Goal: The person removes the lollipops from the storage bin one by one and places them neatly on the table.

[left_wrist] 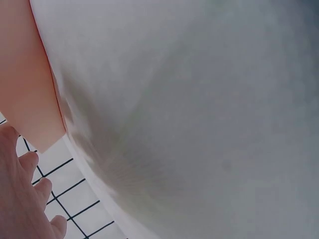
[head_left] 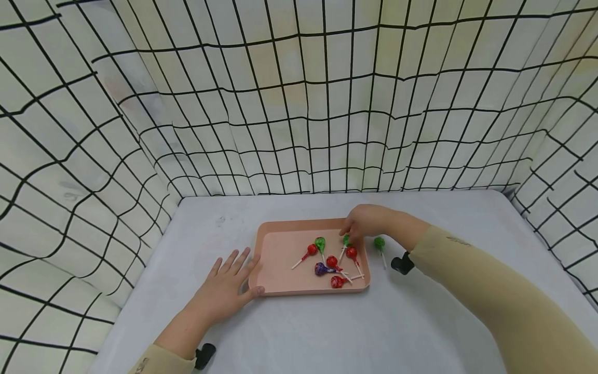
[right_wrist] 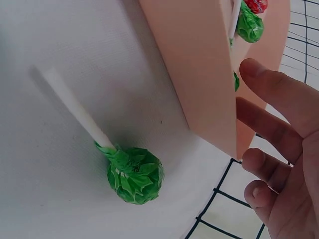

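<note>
A pink tray (head_left: pixel 285 259) holds several wrapped lollipops. My left hand (head_left: pixel 229 285) lies with fingers spread at its left edge, thumb and fingertips right at the rim; the left wrist view shows part of that hand (left_wrist: pixel 25 194) beside the tray wall (left_wrist: pixel 30 74). My right hand (head_left: pixel 369 223) reaches over the tray's far right corner, fingertips down by a green lollipop (head_left: pixel 346 240). In the right wrist view, thumb and index finger of this hand (right_wrist: pixel 289 134) are apart around a bit of green wrapper (right_wrist: pixel 236 81); the index fingertip is hidden behind the wall.
Another green lollipop (head_left: pixel 379 243) lies on the white table (head_left: pixel 317 332), just right of the tray. In the tray are red lollipops (head_left: pixel 312 250), a purple one (head_left: pixel 320 268) and a second green one (head_left: pixel 320 243). Black-gridded white netting (head_left: pixel 303 104) rises behind and at the sides.
</note>
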{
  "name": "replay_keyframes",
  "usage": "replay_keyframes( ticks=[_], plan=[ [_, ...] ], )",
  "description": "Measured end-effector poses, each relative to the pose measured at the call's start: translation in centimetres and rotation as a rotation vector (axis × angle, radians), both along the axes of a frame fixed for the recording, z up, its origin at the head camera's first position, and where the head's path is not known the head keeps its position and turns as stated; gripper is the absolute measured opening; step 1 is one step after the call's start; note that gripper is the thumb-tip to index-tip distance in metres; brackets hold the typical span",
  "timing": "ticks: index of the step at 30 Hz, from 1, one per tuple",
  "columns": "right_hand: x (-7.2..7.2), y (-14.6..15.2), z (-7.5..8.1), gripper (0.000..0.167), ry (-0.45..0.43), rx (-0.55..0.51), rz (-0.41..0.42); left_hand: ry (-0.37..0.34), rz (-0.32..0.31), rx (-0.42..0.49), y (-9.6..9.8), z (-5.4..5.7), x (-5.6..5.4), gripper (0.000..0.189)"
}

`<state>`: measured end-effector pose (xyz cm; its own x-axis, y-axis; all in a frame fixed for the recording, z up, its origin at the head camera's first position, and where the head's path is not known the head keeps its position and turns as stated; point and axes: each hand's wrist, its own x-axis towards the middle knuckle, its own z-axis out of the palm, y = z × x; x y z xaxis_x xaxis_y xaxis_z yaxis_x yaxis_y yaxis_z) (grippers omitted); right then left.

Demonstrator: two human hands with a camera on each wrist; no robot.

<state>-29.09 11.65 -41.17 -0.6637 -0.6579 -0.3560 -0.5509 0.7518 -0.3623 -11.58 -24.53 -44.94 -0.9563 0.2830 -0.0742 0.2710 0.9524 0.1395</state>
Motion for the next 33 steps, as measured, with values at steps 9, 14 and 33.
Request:
replay_keyframes(
  ticks=[9, 14, 33],
  plan=[
    [-0.24, -0.72, -0.58, 0.021, 0.003, 0.064, 0.021, 0.008, 0.0, 0.003, 0.08, 0.0, 0.0, 0.08],
    [-0.16, -0.94, -0.6, 0.02, 0.031, 0.093, 0.043, 0.013, -0.001, -0.002, 0.04, -0.05, 0.0, 0.08],
    [-0.27, -0.67, -0.66, 0.024, 0.095, 0.103, 0.048, 0.007, 0.004, 0.01, 0.18, 0.09, 0.03, 0.08]
  ],
)
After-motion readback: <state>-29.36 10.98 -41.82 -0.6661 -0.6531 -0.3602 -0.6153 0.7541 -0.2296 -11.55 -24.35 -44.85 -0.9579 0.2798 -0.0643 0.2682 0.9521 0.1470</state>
